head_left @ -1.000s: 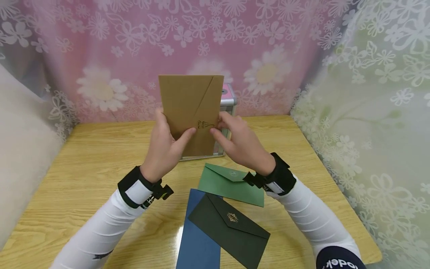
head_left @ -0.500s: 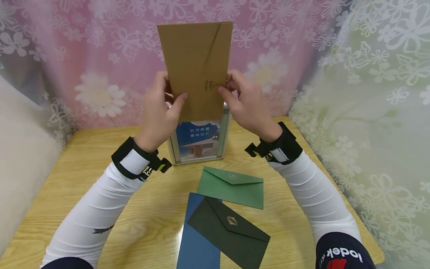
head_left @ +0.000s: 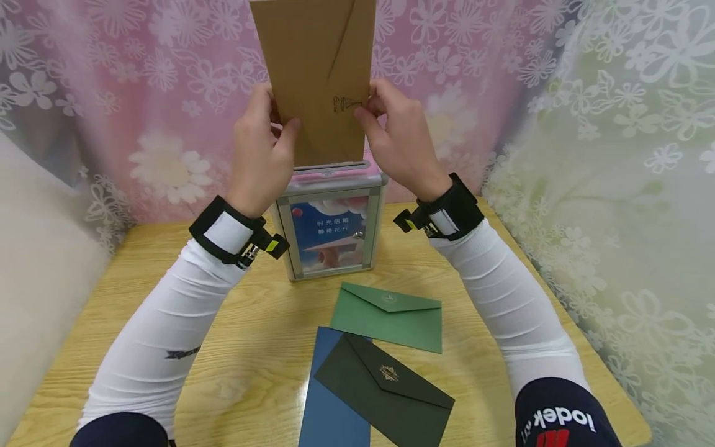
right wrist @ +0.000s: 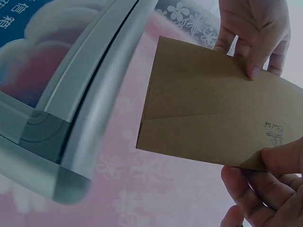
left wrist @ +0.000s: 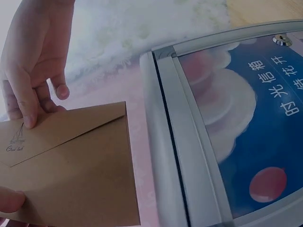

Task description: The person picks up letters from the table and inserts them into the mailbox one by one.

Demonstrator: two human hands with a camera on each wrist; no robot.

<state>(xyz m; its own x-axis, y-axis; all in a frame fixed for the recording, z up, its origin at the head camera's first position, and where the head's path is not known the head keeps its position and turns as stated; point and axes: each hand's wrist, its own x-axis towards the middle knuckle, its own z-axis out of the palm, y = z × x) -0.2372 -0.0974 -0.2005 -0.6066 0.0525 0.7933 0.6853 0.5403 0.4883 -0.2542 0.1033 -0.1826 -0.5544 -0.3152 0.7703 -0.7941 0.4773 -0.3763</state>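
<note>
A brown kraft envelope (head_left: 318, 74) with a small sailboat print stands upright between both hands. My left hand (head_left: 262, 146) grips its left edge, thumb on the front face. On the opposite edge my right hand (head_left: 399, 136) pinches it beside the print. Directly below the envelope's lower edge is the pink top of a metal-framed letter box (head_left: 283, 230), where a slot (head_left: 335, 166) shows. In the right wrist view the envelope (right wrist: 199, 94) lies apart from the box frame (right wrist: 109, 80). The left wrist view has the envelope's (left wrist: 80, 156) short edge beside the box's pink top (left wrist: 135, 113).
On the wooden table (head_left: 240, 347) in front of the box lie a light green envelope (head_left: 391, 323), a dark green envelope (head_left: 385, 391) and a blue envelope (head_left: 329, 410) partly beneath the dark one. Floral curtains (head_left: 167, 124) hang behind and at the right (head_left: 642, 217).
Both hands have raised the brown envelope from in front of the box to above its top. The box's front and slot have come into view. The envelopes on the table stay put.
</note>
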